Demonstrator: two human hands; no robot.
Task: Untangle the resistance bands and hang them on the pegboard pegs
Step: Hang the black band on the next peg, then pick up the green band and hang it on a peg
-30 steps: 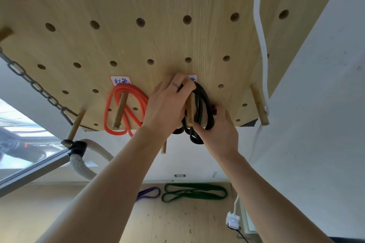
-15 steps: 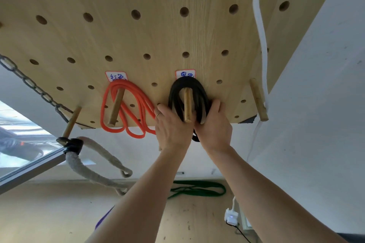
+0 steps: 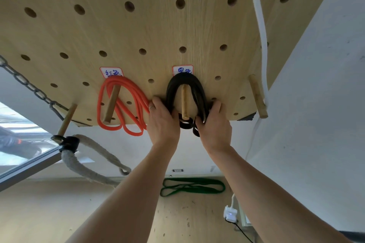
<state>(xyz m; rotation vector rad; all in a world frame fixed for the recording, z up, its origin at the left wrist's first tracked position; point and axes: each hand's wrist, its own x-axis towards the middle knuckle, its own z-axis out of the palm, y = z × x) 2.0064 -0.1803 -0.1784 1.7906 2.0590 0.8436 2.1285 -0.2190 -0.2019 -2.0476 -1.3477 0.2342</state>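
Observation:
A wooden pegboard (image 3: 158, 31) fills the top of the view. A black resistance band (image 3: 184, 80) is looped over a wooden peg (image 3: 184, 104) under a white label. My left hand (image 3: 163, 122) grips the band's left side and my right hand (image 3: 214, 124) grips its right side, both low on the loop. The band's loose ends dangle between my hands. An orange band (image 3: 122, 104) hangs coiled on the peg (image 3: 111, 104) to the left. A green band (image 3: 192, 186) lies on the floor below.
A bare peg (image 3: 257, 98) sticks out at the board's right edge, beside a white cord (image 3: 260, 25). A metal chain (image 3: 29, 87) and a thick rope (image 3: 87, 169) hang from a peg at the left. A white power adapter (image 3: 230, 214) sits on the floor.
My hands slid from the top of the black band down to its lower sides, leaving the loop seated over the peg. The view shifted slightly downward.

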